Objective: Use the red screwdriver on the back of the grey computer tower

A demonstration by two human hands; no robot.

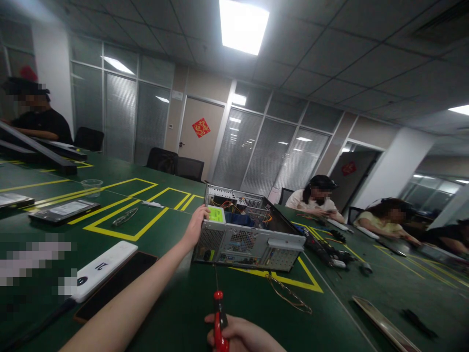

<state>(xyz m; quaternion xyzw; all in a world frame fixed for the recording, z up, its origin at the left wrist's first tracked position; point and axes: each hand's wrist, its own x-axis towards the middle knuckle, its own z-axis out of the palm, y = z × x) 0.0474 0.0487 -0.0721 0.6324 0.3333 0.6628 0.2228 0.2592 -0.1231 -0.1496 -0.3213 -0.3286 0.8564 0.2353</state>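
Note:
An opened desktop computer case (256, 244) lies on its side on the green table, its back panel facing me and its inside showing wires and a power supply with a bright yellow-green label (216, 214). At the near left corner, my left hand (196, 227) grips the case's edge; some of its fingertips are hidden. My right hand (238, 333) is wrapped around the red and black handle of a screwdriver (220, 318). The thin shaft points away from me, toward the lower edge of the back panel. Whether its tip touches the case I cannot tell.
Left of me lie a white power bank (106, 269), a dark phone (117, 288) and a hard drive (62, 210). A plastic cup (91, 187) stands behind. Glasses (289, 293) and another phone (381, 322) lie to the right. Several people sit around the table.

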